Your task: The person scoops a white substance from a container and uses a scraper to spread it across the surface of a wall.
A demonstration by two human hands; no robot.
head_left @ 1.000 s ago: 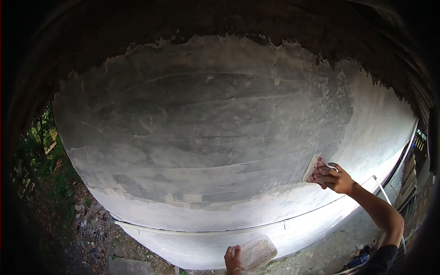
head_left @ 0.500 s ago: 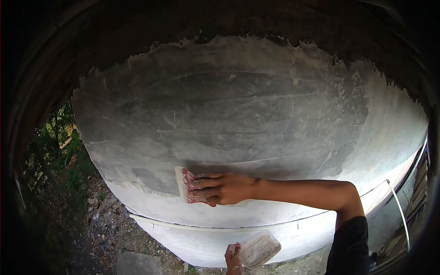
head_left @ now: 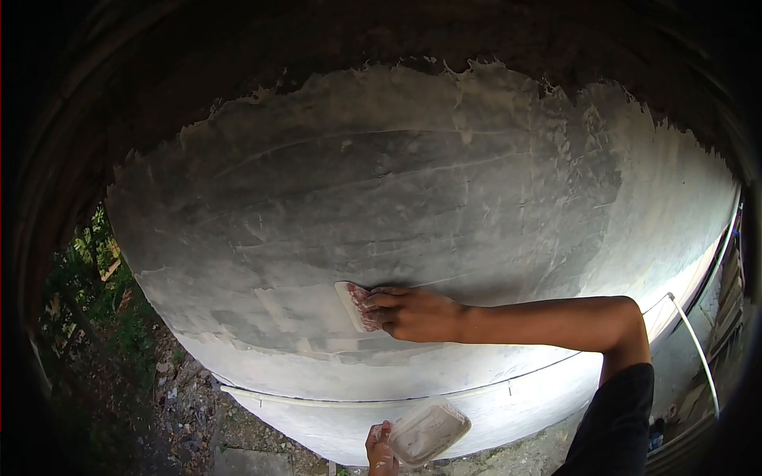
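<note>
My right hand (head_left: 419, 314) is closed round the red, putty-smeared part of a putty scraper (head_left: 348, 303). The scraper's pale, flat blade lies against the wall (head_left: 381, 214), which has an uneven grey and whitish coat. Low in the view, my left hand (head_left: 382, 451) grips a shallow plastic tub (head_left: 431, 435) by its left side. The tub is tilted towards me, and whitish paste coats its inside. White smears mark the fingers of both hands.
A thin white pipe (head_left: 349, 402) runs along the lower, whiter wall. Another pipe (head_left: 697, 357) slants down at the right. Rubble and a concrete slab (head_left: 252, 462) lie on the ground below, with green plants (head_left: 95, 262) to the left.
My right hand and the scraper have moved right and slightly up across the wall. A fresh pale smear shows left of the blade. The tub and left hand sit slightly farther left in view.
</note>
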